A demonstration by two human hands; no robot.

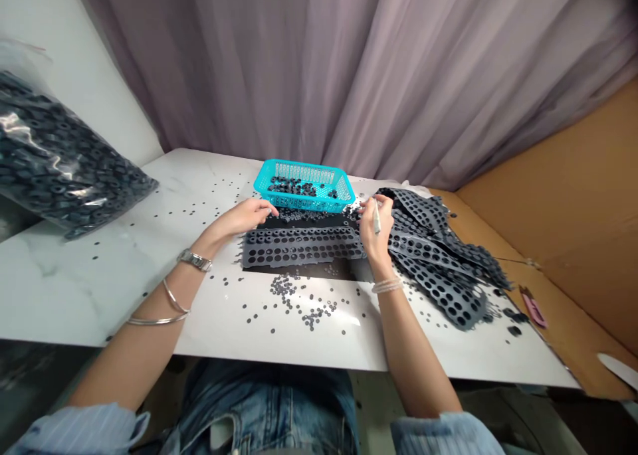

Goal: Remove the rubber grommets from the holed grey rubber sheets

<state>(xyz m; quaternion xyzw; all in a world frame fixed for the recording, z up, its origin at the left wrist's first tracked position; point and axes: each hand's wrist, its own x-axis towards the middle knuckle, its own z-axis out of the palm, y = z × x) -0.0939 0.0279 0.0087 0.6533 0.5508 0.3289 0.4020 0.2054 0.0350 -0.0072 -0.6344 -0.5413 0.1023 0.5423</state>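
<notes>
My left hand [248,216] is above the upper left end of a perforated dark grey rubber sheet [304,249], beside the basket. Its fingers are closed in a pinch; anything between them is too small to make out. My right hand [377,222] is at the sheet's right end, its fingers closed round a pale pen-shaped tool [376,217]. Rows of round holes run along the sheet, which lies on a black mat [329,274]. Just behind it stands a turquoise plastic basket [343,206] holding many small black rubber rings [294,188].
More perforated rubber sheets [443,279] are heaped at the right. Small grey discs [314,315] are scattered over the white table [209,322]. A clear bag [60,156] of black rings stands at left. A pink-handled cutter [533,307] lies on cardboard [553,295] at right.
</notes>
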